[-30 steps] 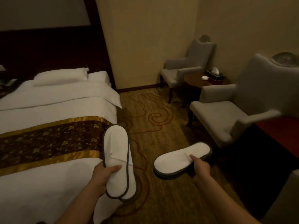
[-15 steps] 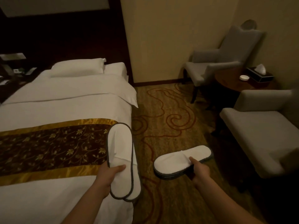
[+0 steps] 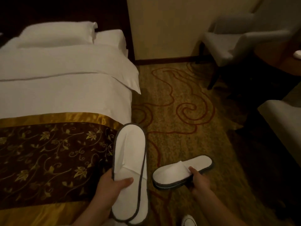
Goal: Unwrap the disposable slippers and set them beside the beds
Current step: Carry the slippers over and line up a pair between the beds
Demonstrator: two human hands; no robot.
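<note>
My left hand (image 3: 108,187) grips a stacked pair of white slippers with grey trim (image 3: 129,160), held lengthwise over the right edge of the bed (image 3: 65,88). My right hand (image 3: 199,180) holds a second stacked pair of white slippers (image 3: 179,172), lying sideways above the carpet to the right of the bed. No wrapping shows on either pair. The bed has white linen, two pillows and a brown and gold runner (image 3: 48,154) across it.
Patterned carpet (image 3: 179,103) runs between the bed and two grey armchairs (image 3: 241,41) (image 3: 281,116) at the right. A dark round side table (image 3: 280,61) stands between the chairs. A white shoe tip (image 3: 189,221) shows at the bottom edge.
The view has swung left and down and closer along the bed's side; the armchairs slid toward the right edge. Both hands keep their slippers in much the same pose.
</note>
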